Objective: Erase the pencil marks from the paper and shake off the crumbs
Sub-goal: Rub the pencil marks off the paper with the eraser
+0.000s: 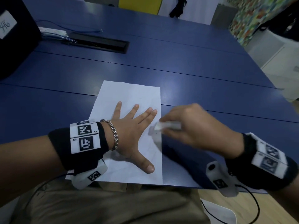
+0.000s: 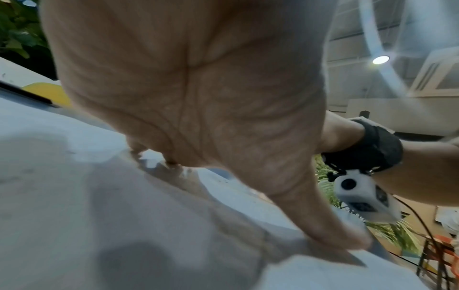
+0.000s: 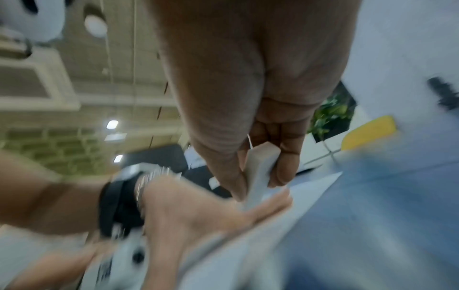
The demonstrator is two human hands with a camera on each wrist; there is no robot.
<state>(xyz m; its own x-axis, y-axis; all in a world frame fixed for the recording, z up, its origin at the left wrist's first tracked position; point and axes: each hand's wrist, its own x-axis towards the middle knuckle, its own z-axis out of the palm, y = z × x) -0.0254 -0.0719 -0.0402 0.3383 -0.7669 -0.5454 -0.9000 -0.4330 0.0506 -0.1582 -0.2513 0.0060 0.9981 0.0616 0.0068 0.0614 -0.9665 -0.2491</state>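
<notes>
A white sheet of paper (image 1: 129,94) lies on the blue table (image 1: 194,70) near its front edge. My left hand (image 1: 134,126) presses flat on the sheet, fingers spread and straight; in the left wrist view the left hand (image 2: 198,98) fills the picture above the paper (image 2: 74,196). My right hand (image 1: 191,126) pinches a white eraser (image 1: 167,126) between thumb and fingers, its tip on the paper's right edge beside my left fingertips. In the blurred right wrist view the right hand (image 3: 258,166) holds the eraser (image 3: 258,176) down onto the paper (image 3: 310,188).
A black cable slot (image 1: 100,42) and a white power strip (image 1: 51,30) sit at the back left of the table. A dark box (image 1: 14,38) stands at the far left. The table's front edge (image 1: 186,185) runs just under the paper, above my lap.
</notes>
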